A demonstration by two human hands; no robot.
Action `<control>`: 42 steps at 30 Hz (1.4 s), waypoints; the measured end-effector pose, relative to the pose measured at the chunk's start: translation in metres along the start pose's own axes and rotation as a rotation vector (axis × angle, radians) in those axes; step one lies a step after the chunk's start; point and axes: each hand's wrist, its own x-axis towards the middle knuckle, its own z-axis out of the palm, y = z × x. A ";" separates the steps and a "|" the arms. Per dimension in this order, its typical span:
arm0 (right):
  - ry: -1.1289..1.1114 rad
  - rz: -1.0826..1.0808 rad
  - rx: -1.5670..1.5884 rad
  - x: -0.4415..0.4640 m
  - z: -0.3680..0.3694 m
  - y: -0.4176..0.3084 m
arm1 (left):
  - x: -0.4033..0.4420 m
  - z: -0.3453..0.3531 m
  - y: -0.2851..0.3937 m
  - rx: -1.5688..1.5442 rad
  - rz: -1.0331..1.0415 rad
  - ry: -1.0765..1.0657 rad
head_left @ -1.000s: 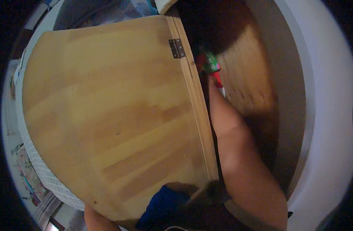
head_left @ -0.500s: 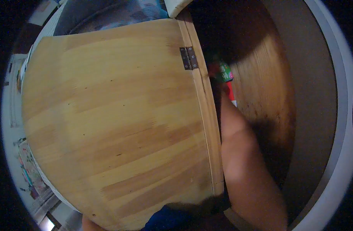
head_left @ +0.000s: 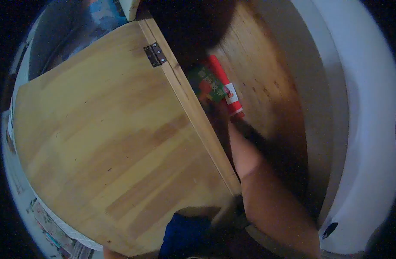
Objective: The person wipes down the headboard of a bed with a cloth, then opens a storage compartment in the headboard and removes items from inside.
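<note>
My right arm reaches down past the edge of a hinged wooden panel into a dark space with a wooden floor. My right hand is in shadow at the near end of a red tube with a white label, and its fingers cannot be made out. Against the tube lies a blurred green packet with printed characters; whether the hand touches either is unclear. Of my left side only a strip of skin shows below the panel's lower left edge; the hand itself is hidden.
A dark metal hinge joins the panel to a wooden rail. A brown-grey wall and a pale rounded edge bound the space on the right. Blue cloth is at the bottom, and dark patterned fabric is at upper left.
The view has turned, so the panel and rail now slant and sit farther left. More of the red tube and green packet shows. My right arm still reaches into the space.
</note>
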 end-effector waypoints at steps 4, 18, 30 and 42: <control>-0.007 0.029 0.068 -0.030 -0.018 0.014 | 0.005 0.003 0.001 0.005 0.018 -0.009; -0.036 0.201 0.302 -0.026 -0.053 0.056 | 0.011 -0.003 0.002 0.020 0.031 -0.045; -0.098 0.364 0.455 -0.010 -0.058 0.077 | 0.018 -0.011 0.007 0.048 0.045 -0.073; -0.322 0.568 0.446 0.023 -0.057 0.078 | 0.024 -0.016 0.013 0.074 0.036 -0.090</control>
